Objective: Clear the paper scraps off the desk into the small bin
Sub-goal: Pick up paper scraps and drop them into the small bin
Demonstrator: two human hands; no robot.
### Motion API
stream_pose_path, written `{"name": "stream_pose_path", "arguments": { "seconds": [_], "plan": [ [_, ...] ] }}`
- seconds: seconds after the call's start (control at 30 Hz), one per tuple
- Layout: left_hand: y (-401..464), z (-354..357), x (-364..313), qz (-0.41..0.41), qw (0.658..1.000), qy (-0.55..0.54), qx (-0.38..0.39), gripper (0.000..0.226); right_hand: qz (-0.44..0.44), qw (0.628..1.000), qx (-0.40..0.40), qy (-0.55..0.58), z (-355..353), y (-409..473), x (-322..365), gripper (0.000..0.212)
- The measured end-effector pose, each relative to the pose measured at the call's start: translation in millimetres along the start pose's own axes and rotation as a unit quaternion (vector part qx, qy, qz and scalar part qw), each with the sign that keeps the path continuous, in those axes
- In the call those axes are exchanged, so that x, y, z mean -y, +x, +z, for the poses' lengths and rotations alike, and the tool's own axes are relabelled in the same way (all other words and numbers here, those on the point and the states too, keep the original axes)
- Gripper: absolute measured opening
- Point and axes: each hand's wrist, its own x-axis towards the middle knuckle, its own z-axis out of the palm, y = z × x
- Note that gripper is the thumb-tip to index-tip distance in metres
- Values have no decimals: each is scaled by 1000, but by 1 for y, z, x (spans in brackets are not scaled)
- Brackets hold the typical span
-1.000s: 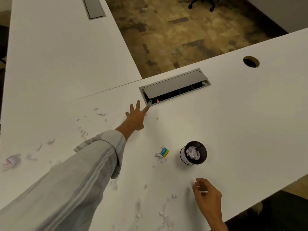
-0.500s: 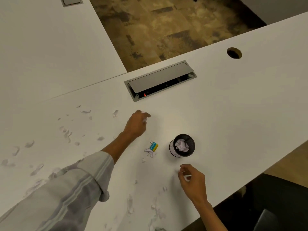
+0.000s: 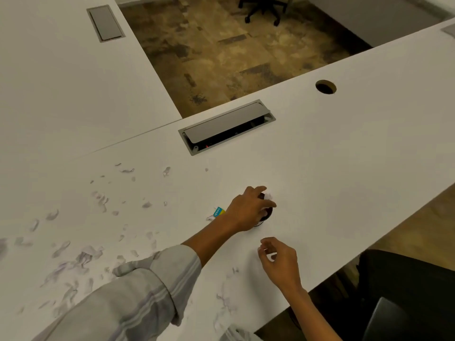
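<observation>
Two hands: left hand over small bin, right hand nearby.

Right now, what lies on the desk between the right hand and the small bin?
In the head view, only bare white desk separates the right hand from the small bin, which the left hand mostly covers. No scraps show in that stretch.

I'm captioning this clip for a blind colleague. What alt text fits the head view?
A left hand holds a paper scrap over a small black bin on a white desk. The right hand, nearer, pinches another bit. Many scraps litter the desk to the left, and a blue-yellow slip lies beside the bin.
</observation>
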Motion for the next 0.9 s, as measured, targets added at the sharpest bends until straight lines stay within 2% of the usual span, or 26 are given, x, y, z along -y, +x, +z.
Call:
{"name": "stream_pose_path", "arguments": {
  "seconds": [0.1, 0.2, 0.33, 0.4, 0.5, 0.67, 0.8, 0.9],
  "plan": [
    [-5, 1, 0, -16, 1000, 14, -5, 34, -7, 1000, -6, 2, -5, -3, -2, 24],
    [-22, -1, 4, -62, 995, -32, -69, 31, -22, 1000, -1, 7, -6, -7, -6, 23],
    [-70, 12, 22, -143, 980, -83, -115, 37, -24, 997, 68, -13, 4, -16, -15, 37],
    [-105, 27, 33, -181, 974, -93, -104, 48, -37, 990, 127, -44, 12, -23, -18, 54],
    [-163, 56, 49, -253, 963, -84, -47, 69, -83, 966, 221, -108, 29, -36, -19, 81],
    [-250, 101, 62, -327, 941, -38, 79, 101, -208, 904, 298, -227, 55, -55, -10, 107],
    [-283, 129, 57, -325, 938, 1, 124, 105, -277, 859, 329, -280, 71, -75, -4, 110],
    [-289, 146, 48, -317, 944, 26, 83, 90, -317, 831, 326, -321, 83, -95, -3, 84]
  ]
}}
